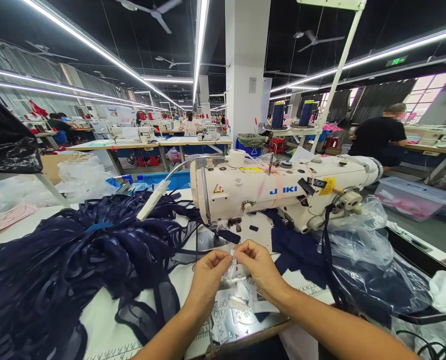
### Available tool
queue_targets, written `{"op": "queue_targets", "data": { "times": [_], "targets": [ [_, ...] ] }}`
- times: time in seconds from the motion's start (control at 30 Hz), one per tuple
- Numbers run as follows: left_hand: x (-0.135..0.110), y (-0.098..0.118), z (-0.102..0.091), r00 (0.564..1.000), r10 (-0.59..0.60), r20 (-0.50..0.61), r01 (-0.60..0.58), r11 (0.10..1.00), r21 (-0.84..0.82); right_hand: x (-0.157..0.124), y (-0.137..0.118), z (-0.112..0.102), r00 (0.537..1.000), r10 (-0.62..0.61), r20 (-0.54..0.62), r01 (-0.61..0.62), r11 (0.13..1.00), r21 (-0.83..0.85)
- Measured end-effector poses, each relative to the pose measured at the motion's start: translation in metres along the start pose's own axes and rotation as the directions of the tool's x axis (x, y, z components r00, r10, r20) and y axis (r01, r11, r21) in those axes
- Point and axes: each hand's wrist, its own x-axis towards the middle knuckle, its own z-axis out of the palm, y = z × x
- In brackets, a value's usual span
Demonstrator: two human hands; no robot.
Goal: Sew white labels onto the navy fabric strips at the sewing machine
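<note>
Between both hands is a small white label (232, 270) with dark lettering, pinched at its upper end. My left hand (212, 274) is closed, thumb and forefinger on the label's left side. My right hand (257, 264) is closed in a pinch on its right side. Under them, more printed labels (223, 315) lie on a shiny metal plate (247, 320). Just beyond the hands stands a white sewing machine (245, 187), with a dark navy fabric piece (229, 236) near its needle area. The fingertips partly hide the label's top.
A large heap of navy strips (106, 240) covers the table's left side. Navy fabric pieces (301, 250) and clear plastic bags (358, 240) lie at right. A lamp on a bendy neck (153, 200) leans left of the machine. A person in black (380, 132) sits far right.
</note>
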Motion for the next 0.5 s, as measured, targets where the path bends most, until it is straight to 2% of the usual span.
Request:
{"op": "queue_targets", "data": {
  "times": [0.07, 0.1, 0.13, 0.2, 0.33, 0.43, 0.5],
  "targets": [
    [-0.001, 0.001, -0.003, 1.0, -0.02, 0.002, 0.02, 0.999, 0.031, 0.011, -0.001, -0.016, 0.997, -0.017, 0.075, 0.027, 0.991, -0.131],
    [-0.001, 0.001, -0.004, 1.0, -0.027, -0.003, 0.027, 0.999, 0.046, 0.019, -0.002, -0.026, 0.993, -0.039, 0.114, 0.067, 0.967, -0.247],
    [-0.001, 0.002, -0.006, 0.999, -0.031, -0.009, 0.031, 0.998, 0.059, 0.026, -0.003, -0.038, 0.987, -0.068, 0.145, 0.12, 0.914, -0.388],
    [0.0, 0.003, -0.009, 0.999, -0.028, -0.021, 0.029, 0.997, 0.075, 0.041, -0.005, -0.062, 0.972, -0.091, 0.218, 0.219, 0.691, -0.689],
    [0.001, 0.003, -0.009, 0.999, -0.03, -0.014, 0.031, 0.996, 0.089, 0.054, -0.005, -0.091, 0.948, -0.061, 0.312, 0.302, 0.481, -0.823],
    [0.0, 0.004, -0.005, 1.0, -0.017, -0.014, 0.018, 0.995, 0.095, 0.054, -0.002, -0.094, 0.892, -0.024, 0.451, 0.441, 0.261, -0.859],
    [-0.002, 0.005, -0.004, 1.0, -0.013, -0.013, 0.014, 0.994, 0.111, 0.053, 0.0, -0.093, 0.863, -0.008, 0.505, 0.498, 0.174, -0.849]
  ]
}}
